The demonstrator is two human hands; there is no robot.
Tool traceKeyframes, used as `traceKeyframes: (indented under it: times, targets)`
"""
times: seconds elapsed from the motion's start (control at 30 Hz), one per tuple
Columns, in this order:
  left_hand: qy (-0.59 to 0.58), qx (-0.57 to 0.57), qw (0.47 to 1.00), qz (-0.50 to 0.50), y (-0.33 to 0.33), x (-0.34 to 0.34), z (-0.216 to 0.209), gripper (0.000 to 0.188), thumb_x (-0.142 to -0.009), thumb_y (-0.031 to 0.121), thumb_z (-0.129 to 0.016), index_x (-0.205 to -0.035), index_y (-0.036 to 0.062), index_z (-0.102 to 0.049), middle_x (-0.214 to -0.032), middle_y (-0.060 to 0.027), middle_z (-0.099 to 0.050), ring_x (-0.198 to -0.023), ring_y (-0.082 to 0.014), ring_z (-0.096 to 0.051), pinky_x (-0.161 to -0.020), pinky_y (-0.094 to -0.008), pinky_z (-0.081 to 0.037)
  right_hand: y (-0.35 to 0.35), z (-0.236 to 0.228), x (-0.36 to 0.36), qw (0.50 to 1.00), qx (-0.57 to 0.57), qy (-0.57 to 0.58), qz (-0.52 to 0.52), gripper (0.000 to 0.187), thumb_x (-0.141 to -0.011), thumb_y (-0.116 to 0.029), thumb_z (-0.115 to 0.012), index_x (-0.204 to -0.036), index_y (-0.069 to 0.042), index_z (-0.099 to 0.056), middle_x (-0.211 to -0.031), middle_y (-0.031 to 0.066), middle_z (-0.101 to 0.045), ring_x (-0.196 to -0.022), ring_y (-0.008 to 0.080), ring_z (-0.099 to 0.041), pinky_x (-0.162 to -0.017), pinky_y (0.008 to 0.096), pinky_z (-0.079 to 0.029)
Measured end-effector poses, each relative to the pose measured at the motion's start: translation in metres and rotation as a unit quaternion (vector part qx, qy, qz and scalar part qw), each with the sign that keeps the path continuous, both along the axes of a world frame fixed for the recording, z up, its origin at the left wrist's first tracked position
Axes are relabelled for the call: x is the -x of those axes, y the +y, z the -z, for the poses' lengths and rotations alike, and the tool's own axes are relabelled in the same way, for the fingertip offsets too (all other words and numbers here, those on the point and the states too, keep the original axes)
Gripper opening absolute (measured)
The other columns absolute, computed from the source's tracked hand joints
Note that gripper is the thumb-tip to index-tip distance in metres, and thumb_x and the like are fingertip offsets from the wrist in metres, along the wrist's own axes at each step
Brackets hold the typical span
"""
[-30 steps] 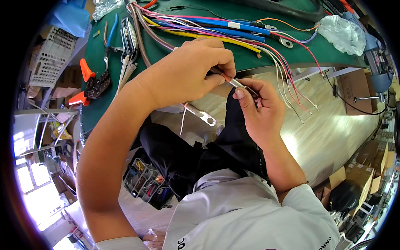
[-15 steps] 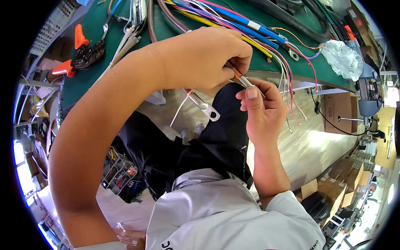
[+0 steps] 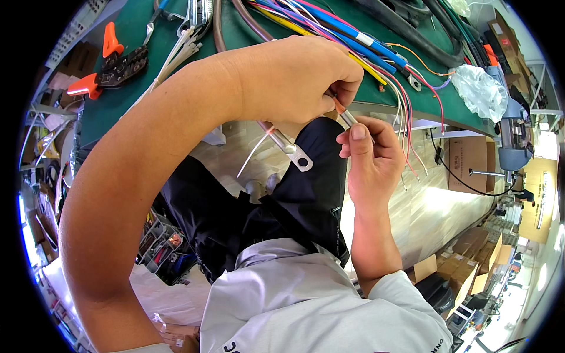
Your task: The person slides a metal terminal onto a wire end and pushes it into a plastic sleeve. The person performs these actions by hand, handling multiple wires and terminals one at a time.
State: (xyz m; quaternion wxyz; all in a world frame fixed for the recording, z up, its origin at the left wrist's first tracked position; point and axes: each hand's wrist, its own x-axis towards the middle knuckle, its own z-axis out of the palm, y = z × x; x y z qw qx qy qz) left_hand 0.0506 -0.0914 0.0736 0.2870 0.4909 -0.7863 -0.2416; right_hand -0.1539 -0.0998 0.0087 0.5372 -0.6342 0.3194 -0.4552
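A thin wire end (image 3: 346, 116) sits pinched between the left hand (image 3: 294, 79) and the right hand (image 3: 368, 156), both closed tight on it. It looks small, silver and orange, in front of the green desk (image 3: 118, 100).

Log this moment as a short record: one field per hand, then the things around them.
left hand: closed over a small metal terminal with a copper-coloured end, pinched at its fingers
right hand: fingers pinch the same terminal from below
hanging below left hand: a flat metal lug with a hole and thin white wires
bench: green mat along the top
on bench: bundle of coloured wires, orange-handled crimping pliers, crumpled clear plastic bag
below hands: dark trousers, wooden floor
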Motion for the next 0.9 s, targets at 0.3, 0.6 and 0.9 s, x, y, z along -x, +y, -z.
traceKeyframes:
  times: [0.3,0.6,0.9]
  targets:
    - [-0.011,-0.001,1.000,-0.003,0.0012,0.0002,-0.0016,0.009,-0.075,-0.005,-0.062,-0.082,-0.0016,-0.058,-0.085,-0.0110,-0.057,-0.080,-0.0245,-0.061,-0.074,-0.0319,-0.051,0.0006,-0.0010,0.0025,1.000,-0.005,-0.006,-0.005,0.018,-0.094,-0.012,-0.066,-0.103,0.003,-0.062,-0.085,0.0042,-0.064,-0.073,0.0045,-0.054,-0.063,0.0170,-0.041]
    - [-0.027,0.017,0.999,-0.009,0.0020,0.0023,-0.0008,0.010,-0.076,0.000,-0.066,-0.082,0.0005,-0.058,-0.085,-0.0108,-0.056,-0.079,-0.0253,-0.061,-0.072,-0.0329,-0.050,-0.0005,-0.0003,0.0043,1.000,0.000,0.004,-0.008,0.017,-0.094,-0.009,-0.066,-0.105,0.003,-0.062,-0.087,0.0040,-0.064,-0.076,0.0053,-0.056,-0.065,0.0175,-0.042]
    - [-0.057,0.011,0.998,-0.013,0.0016,0.0052,-0.0054,0.016,-0.077,0.010,-0.070,-0.081,0.0020,-0.057,-0.085,-0.0116,-0.057,-0.083,-0.0264,-0.059,-0.075,-0.0351,-0.048,-0.0021,-0.0011,0.0076,1.000,0.001,-0.008,-0.026,0.019,-0.094,-0.009,-0.066,-0.107,0.003,-0.062,-0.090,0.0042,-0.065,-0.078,0.0058,-0.056,-0.068,0.0190,-0.043]
